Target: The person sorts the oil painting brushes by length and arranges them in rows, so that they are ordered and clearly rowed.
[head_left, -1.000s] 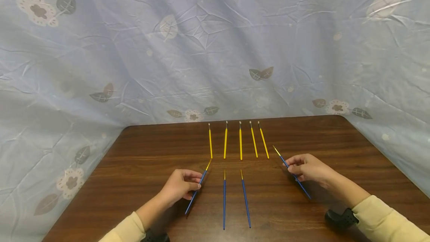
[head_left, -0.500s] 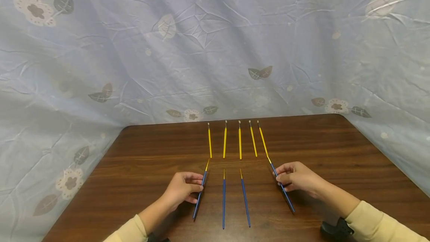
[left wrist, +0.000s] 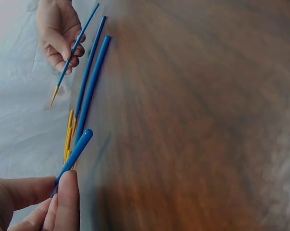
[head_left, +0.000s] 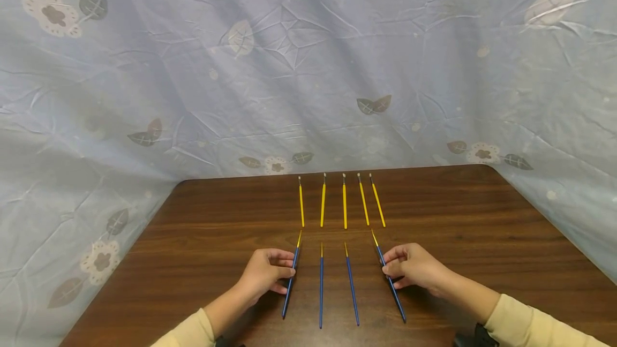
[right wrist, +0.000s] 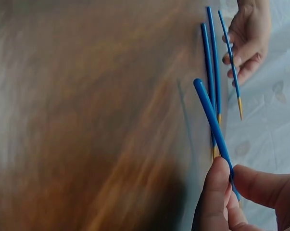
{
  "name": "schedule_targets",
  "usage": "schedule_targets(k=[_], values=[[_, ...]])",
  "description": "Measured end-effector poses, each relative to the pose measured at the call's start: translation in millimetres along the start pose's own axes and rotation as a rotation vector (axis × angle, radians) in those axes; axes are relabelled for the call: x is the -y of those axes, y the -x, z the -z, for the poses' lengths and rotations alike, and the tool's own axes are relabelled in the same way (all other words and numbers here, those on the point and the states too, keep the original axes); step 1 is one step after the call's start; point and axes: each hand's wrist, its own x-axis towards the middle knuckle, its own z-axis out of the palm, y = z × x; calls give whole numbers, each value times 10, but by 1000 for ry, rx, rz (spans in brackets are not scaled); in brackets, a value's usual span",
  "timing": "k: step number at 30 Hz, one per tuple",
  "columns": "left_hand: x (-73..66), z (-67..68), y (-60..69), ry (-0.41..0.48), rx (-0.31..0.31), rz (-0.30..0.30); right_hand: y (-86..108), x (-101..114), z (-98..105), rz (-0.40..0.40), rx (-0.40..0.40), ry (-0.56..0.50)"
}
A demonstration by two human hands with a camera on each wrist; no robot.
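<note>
My left hand pinches a blue paintbrush between thumb and fingers, its gold tip pointing away from me. On the other side my right hand pinches another blue paintbrush, tilted with its tip leaning left. Both wrist views show the handle ends raised off the table: the left-held brush and the right-held brush each have a faint reflection or shadow beside them. Between the hands lie two more blue paintbrushes, a left one and a right one, apart from each other.
Several yellow-handled brushes with pale tips lie in a row near the far edge of the brown wooden table. A floral grey-blue cloth hangs behind and around the table.
My right hand has moved left and nearer to me with its paintbrush, toward the two lying blue ones. My left hand has shifted slightly right, turning its brush more upright in the head view.
</note>
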Motion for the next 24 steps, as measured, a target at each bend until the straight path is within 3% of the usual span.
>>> schedule_targets(k=[9,24], values=[[82,-20,-9,-16,18,-21,-3,-15,-119,3,-38,8],[87,-72,14,-82,16,-77,-11,-1,-218,21,-111,61]])
